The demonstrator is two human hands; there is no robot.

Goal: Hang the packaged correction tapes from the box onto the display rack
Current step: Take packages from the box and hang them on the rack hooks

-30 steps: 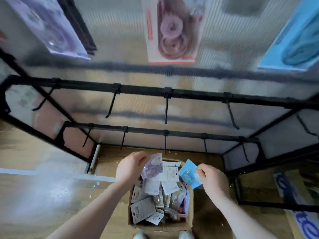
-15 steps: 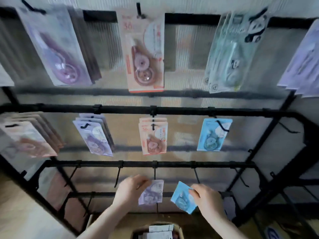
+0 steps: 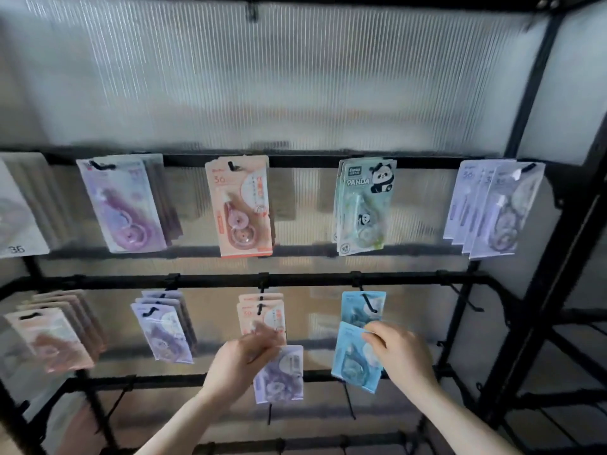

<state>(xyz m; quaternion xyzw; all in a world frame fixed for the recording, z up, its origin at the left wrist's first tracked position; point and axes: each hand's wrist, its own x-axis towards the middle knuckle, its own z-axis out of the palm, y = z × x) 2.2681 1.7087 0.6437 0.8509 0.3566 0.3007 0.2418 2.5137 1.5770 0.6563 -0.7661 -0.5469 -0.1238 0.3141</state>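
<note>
With two rows of the black metal display rack [image 3: 295,280] already stocked, the left hand [image 3: 241,364] pinched a purple packaged correction tape [image 3: 281,376] at lower centre and the right hand [image 3: 402,354] pinched a blue one [image 3: 353,359] just under its matching hung blue packs [image 3: 361,307], both unhung.

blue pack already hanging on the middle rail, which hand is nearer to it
Right. The right hand, holding its own blue pack, sits just below the hanging blue pack; the left hand is lower-left.
</note>
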